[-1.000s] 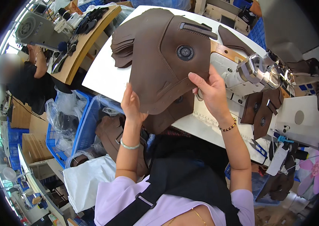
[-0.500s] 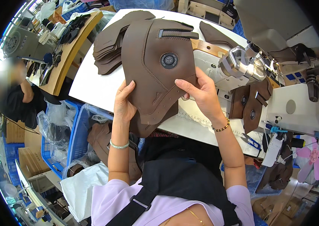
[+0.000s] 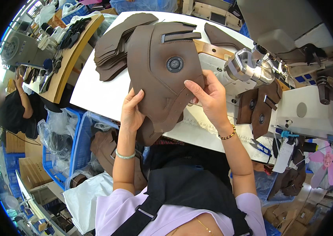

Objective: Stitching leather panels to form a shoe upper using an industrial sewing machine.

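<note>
Between both hands I hold up a brown leather panel (image 3: pixel 147 59) with stitched seams, a round dark emblem and a strap slot near its top. My left hand (image 3: pixel 132 111) grips its lower left edge, thumb in front and fingers behind. At the lower right edge, my right hand (image 3: pixel 209 94) pinches it with the thumb on the front face. Another brown piece (image 3: pixel 150 133) shows underneath the panel's lower end. Behind it, a stack of brown leather pieces (image 3: pixel 109 59) lies on the white table (image 3: pixel 91 88).
A sewing machine (image 3: pixel 249 69) stands right of the panel. Beside it lie finished-looking brown panels (image 3: pixel 255 110) and blue-handled thread snips (image 3: pixel 261 148). Blue crates (image 3: pixel 62 179) with plastic bags stand lower left. A co-worker (image 3: pixel 15 106) sits at the far left, near a wooden-edged bench (image 3: pixel 76 51).
The panel has tilted and its lower part has curved between my hands, which keep their grip. At the far left, the co-worker's arm has risen.
</note>
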A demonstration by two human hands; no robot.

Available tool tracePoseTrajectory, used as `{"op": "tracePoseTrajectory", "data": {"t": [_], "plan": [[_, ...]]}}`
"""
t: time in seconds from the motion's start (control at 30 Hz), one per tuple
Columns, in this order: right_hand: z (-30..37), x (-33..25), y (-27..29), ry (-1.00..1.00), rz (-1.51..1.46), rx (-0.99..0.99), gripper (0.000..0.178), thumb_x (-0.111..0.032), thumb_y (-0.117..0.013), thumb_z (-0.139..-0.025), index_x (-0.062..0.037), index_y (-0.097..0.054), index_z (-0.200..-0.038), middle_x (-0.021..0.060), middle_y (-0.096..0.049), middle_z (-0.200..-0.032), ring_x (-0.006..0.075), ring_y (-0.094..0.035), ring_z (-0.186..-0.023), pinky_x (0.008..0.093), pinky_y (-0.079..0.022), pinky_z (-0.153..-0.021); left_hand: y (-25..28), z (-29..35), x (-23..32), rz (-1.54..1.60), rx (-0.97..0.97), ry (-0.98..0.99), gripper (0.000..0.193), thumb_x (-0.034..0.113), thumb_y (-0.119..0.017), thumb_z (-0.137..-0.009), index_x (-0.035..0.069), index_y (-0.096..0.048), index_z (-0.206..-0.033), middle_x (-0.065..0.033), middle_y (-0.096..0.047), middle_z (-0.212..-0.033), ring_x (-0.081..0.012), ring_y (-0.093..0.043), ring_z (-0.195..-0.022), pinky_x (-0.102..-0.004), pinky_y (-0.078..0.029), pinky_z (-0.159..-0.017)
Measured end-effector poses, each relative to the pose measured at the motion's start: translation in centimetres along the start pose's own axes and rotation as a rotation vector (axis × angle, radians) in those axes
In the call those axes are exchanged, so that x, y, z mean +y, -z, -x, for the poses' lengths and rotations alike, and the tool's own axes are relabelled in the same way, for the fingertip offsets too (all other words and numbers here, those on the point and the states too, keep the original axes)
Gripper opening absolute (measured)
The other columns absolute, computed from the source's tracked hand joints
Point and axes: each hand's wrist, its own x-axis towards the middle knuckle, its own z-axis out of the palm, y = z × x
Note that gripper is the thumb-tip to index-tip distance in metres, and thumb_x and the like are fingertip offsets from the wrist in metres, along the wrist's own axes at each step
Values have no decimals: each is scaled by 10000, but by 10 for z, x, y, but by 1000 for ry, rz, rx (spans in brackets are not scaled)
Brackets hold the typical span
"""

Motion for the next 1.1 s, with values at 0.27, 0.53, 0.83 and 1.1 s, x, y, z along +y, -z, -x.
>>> {"op": "tracePoseTrajectory", "data": {"t": [0.27, 0.53, 0.83, 1.1], "plan": [[4, 4, -1, 194, 119, 94, 254, -144, -654, -896, 8, -588, -1088, -8, -607, -780, 7, -486, -602, 165, -395, -499, -7, 0, 1, -133, -7, 64, 328, 59, -580, -898, -22, -529, -1211, -126, -621, -1146, -196, -604, -1059, -324, -490, -930], [9, -5, 2, 246, 147, 112, 222, -110, -634, -907, 18, -610, -1086, -19, -607, -796, 0, -465, -624, 164, -381, -519, -9, -1, -2, -327, -42, 62, 357, 36, -562, -901, -21, -482, -1244, -101, -605, -1145, -155, -598, -1032, -264, -498, -851], [10, -9, 12, 296, 115, 112, 224, -112, -598, -930, 26, -612, -1106, -15, -615, -887, 27, -498, -775, 174, -411, -680, -21, -6, -1, -261, -30, 90, 344, 70, -593, -901, 10, -506, -1229, -70, -637, -1092, -115, -626, -943, -225, -507, -760], [9, -18, 24, 145, -183, 93, 242, -115, -580, -940, 31, -598, -1132, 20, -648, -981, 42, -559, -864, 183, -442, -763, -37, -14, -4, -153, -138, 81, 458, 28, -608, -874, 17, -437, -1300, -115, -588, -1202, -175, -615, -1040, -306, -530, -844]]}}
